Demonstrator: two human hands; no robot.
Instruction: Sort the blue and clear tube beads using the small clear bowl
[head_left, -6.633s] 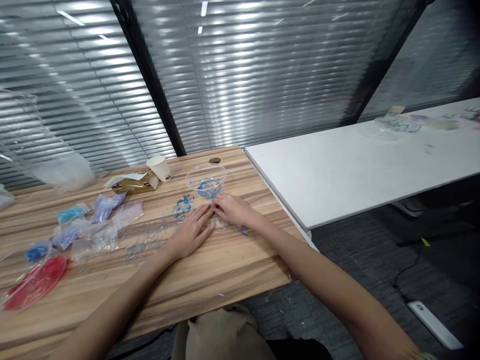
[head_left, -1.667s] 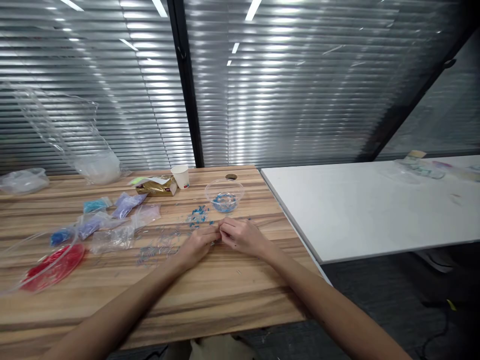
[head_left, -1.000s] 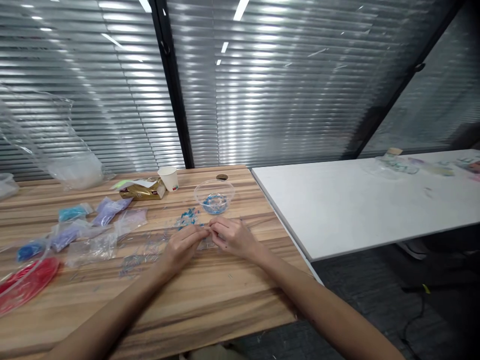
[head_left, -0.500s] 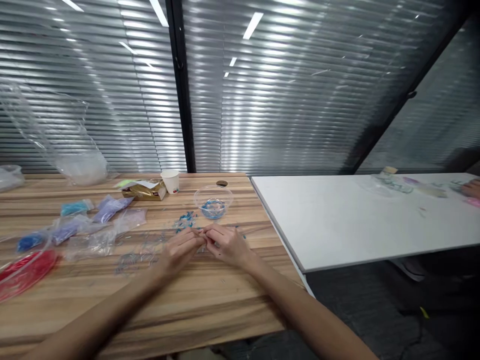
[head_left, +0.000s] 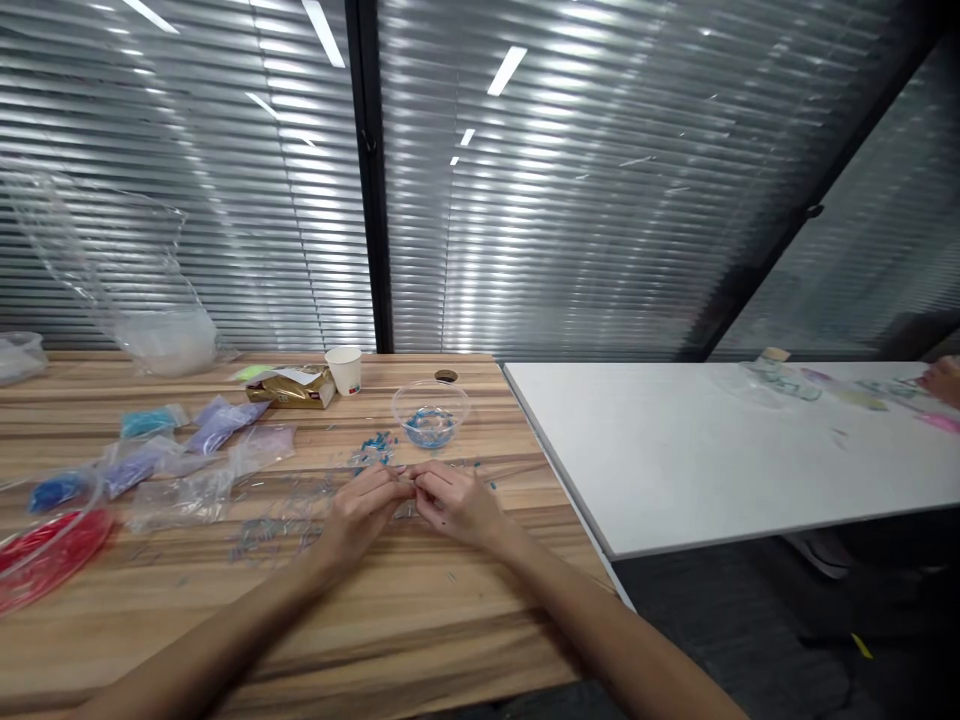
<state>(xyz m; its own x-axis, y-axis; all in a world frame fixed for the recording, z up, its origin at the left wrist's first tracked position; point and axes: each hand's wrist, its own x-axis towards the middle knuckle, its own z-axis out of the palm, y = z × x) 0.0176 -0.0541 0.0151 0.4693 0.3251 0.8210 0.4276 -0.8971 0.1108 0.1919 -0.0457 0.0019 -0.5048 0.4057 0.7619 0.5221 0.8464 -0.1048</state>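
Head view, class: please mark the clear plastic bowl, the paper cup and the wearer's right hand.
Clear plastic bowl point(head_left: 430, 394): head view, inside of its far wall.
Paper cup point(head_left: 346, 375): head view, middle of its outer side.
Right hand point(head_left: 457, 503): head view, back of the hand.

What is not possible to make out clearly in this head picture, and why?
Head view: anything between the left hand and right hand; the hands hide it.
Head view: the red thing; the left edge cuts it off.
Head view: the co-worker's hand; blurred, cut by the right edge.
Head view: pale pieces; too small to identify.
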